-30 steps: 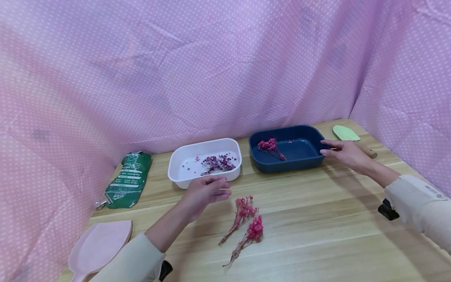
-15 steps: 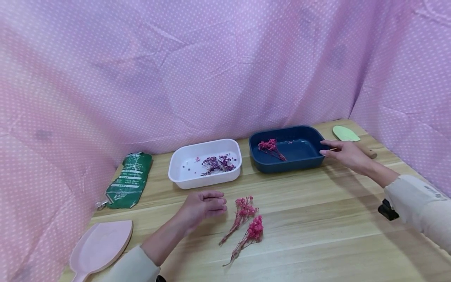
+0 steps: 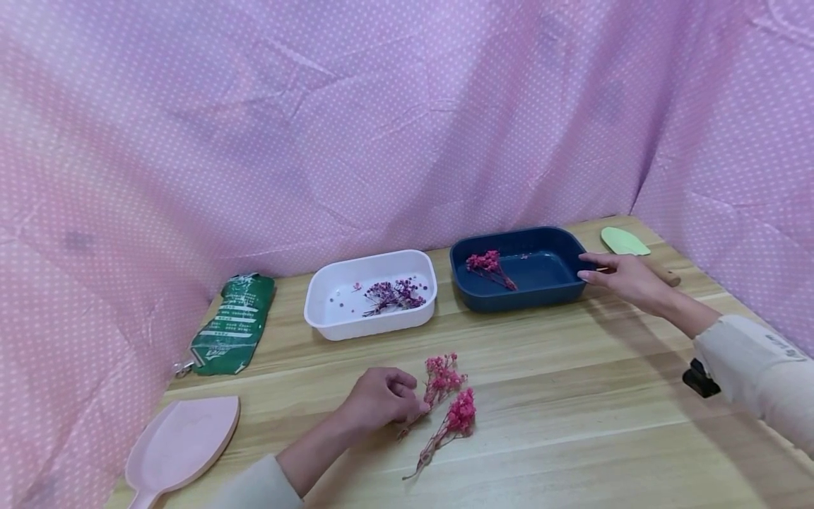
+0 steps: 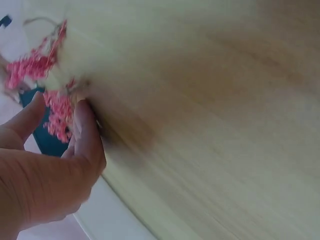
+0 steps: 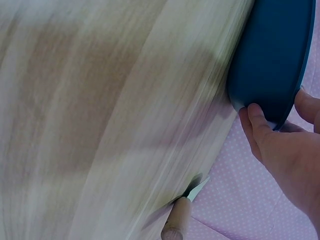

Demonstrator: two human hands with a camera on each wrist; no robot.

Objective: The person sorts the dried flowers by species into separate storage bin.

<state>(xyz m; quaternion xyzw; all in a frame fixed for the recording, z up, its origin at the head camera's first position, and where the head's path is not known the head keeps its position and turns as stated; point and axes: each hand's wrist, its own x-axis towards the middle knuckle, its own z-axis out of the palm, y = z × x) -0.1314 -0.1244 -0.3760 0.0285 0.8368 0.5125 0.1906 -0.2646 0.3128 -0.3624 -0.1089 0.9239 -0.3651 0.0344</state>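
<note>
My left hand (image 3: 384,403) reaches down at the stem of the farther pink dried flower sprig (image 3: 441,378). In the left wrist view the thumb and fingers stand apart, with pink blossoms (image 4: 59,115) showing in and beyond the gap; the left hand (image 4: 55,170) shows no firm grip. A second pink sprig (image 3: 459,416) lies just nearer on the table. My right hand (image 3: 629,283) holds the right end of a dark blue basin (image 3: 521,300), thumb and fingers against its rim and outer wall. Another pink sprig (image 3: 486,263) lies inside that basin.
A white basin (image 3: 375,327) holds purple dried flowers (image 3: 397,295) and loose bits. At left lie a green packet (image 3: 235,329) and a pink scoop (image 3: 181,442). A trowel with a pale green blade (image 3: 624,240) lies behind the right hand. Pink dotted cloth (image 3: 356,141) hangs behind.
My left hand has come down from in front of the white basin, nearer to me, to the farther pink sprig's stem. The right hand and blue basin have stayed in place.
</note>
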